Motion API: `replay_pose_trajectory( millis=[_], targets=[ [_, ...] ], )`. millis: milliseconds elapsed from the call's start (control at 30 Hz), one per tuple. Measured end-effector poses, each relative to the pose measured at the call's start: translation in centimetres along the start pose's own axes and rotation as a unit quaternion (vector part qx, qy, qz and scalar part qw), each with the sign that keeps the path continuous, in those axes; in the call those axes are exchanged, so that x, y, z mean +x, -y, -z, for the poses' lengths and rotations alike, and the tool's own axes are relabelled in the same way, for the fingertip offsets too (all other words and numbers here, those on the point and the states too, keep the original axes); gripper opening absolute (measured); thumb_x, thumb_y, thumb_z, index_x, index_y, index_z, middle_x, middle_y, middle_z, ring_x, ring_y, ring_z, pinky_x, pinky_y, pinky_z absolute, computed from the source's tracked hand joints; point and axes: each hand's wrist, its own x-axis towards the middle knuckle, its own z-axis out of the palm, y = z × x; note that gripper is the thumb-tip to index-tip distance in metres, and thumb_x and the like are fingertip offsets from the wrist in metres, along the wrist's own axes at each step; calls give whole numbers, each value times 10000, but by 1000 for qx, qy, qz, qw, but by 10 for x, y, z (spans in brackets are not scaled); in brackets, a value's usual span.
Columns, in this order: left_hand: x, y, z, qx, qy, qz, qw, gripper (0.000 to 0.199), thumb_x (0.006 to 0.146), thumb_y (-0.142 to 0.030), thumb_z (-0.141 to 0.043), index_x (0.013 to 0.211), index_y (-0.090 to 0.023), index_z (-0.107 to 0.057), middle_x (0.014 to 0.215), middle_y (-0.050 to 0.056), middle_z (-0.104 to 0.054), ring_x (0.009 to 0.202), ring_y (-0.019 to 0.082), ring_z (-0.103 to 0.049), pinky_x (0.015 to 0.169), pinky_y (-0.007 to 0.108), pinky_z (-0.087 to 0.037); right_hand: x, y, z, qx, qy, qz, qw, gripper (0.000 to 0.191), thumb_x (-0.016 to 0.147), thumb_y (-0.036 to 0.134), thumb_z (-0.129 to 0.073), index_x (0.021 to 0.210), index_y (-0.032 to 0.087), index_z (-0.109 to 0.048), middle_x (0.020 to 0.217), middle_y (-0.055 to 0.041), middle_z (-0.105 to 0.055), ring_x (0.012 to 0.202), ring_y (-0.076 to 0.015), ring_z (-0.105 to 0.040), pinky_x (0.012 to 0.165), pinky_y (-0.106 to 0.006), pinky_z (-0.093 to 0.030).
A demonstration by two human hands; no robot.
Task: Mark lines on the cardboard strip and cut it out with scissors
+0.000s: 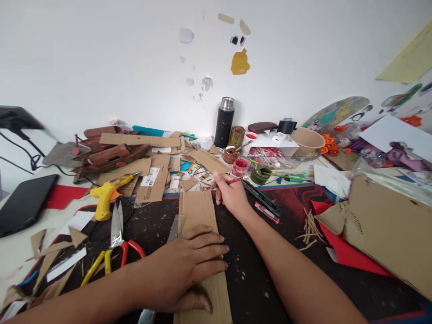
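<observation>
on the dark mat (249, 279), a cardboard strip (198, 209) was best held flat beneath the spread left hand (187, 264). a slim red tool (237, 180) was gripped by the right hand (231, 196).

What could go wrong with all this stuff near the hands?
The open pinkish-red jar stands close to the right hand, which holds a thin red tool, so a bump might spill it. The scissors lie beside the left forearm and could get knocked. The cardboard strip might slide if the left hand resting on it shifts.
</observation>
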Motion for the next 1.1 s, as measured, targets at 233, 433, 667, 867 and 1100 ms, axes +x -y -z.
replay_pose_trajectory(
  millis=[233, 433, 667, 867, 1100],
  targets=[
    [0, 0, 0, 0, -9, -1, 1000, 676, 992, -520, -775, 1573, -242, -569, 1567, 128, -689, 1506, 336, -594, 1363, 524, -302, 0, 0, 0, 3, 2, 4, 1000, 651, 932, 835, -604, 701, 226, -624, 410, 37, -509, 339, -135, -503, 387, -241, -321],
    [0, 0, 1, 1, -5, 0, 1000, 671, 998, -538, -770, 1568, -242, -573, 1580, 118, -680, 1519, 321, -579, 1369, 510, -294, 1, -2, -1, 7, 5, 2, 1000, 653, 925, 841, -615, 709, 225, -627, 412, 39, -516, 343, -138, -512, 402, -242, -357],
    [1, -1, 2, 27, 16, 0, 1000, 622, 1031, -567, -715, 1522, -204, -596, 1599, 109, -667, 1533, 320, -562, 1380, 494, -260, 1, -4, -1, -5, 5, 1, 1000, 630, 961, 804, -594, 718, 224, -634, 417, 42, -517, 344, -135, -510, 405, -244, -352],
    [2, 0, 3, 11, 12, 2, 1000, 626, 1018, -533, -744, 1536, -216, -592, 1596, 109, -669, 1536, 312, -563, 1386, 482, -249, 0, -3, 0, -7, 7, 6, 1000, 645, 959, 820, -598, 720, 222, -642, 416, 43, -519, 346, -137, -511, 410, -248, -353],
    [0, 1, 2, 15, 37, 12, 999, 625, 1044, -552, -696, 1559, -221, -572, 1640, 100, -631, 1576, 308, -517, 1404, 474, -194, -1, -6, -1, -12, 11, 16, 1000, 638, 979, 809, -592, 729, 225, -645, 436, 45, -527, 363, -144, -534, 423, -251, -384]
  ],
)
